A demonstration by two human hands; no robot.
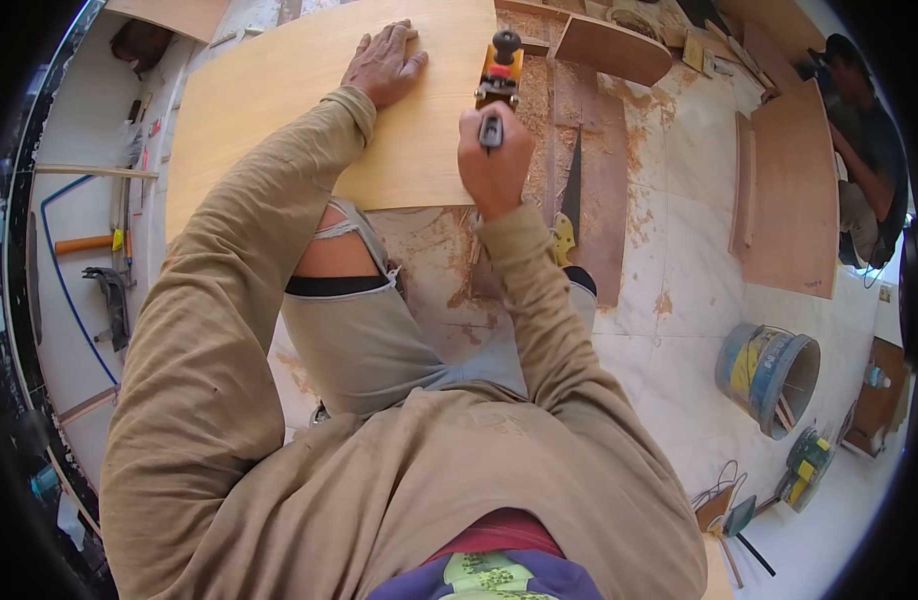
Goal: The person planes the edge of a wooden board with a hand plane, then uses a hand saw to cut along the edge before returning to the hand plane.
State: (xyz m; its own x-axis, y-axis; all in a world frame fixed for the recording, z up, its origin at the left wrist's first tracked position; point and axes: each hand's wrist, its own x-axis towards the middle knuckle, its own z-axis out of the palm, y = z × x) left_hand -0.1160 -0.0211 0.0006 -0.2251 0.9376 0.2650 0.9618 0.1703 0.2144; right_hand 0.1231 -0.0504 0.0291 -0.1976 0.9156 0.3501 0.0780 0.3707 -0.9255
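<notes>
The right hand (492, 160) is closed in a full fist around the rear handle of a hand plane (499, 80), fingers wrapped tight so the dark grip shows only at the top of the knuckles. The plane sits on the right-hand edge of a pale plywood sheet (309, 110), its long axis running away from the person, roughly along that edge, with the black front knob at the far end and the orange-and-yellow body between knob and fist. The left hand (382, 65) lies flat on the sheet, palm down, fingers spread and gripping nothing, just beside the plane and a little farther out. Sawdust (539, 120) lies thick on the floor just right of the sheet's edge, where a handsaw (569, 205) rests with its blade pointing away, yellow handle nearest the person's knee. Farther right, another person (864, 150) crouches beside a brown board (791, 190), and a bucket (769, 372) lies tipped on the tiles.
</notes>
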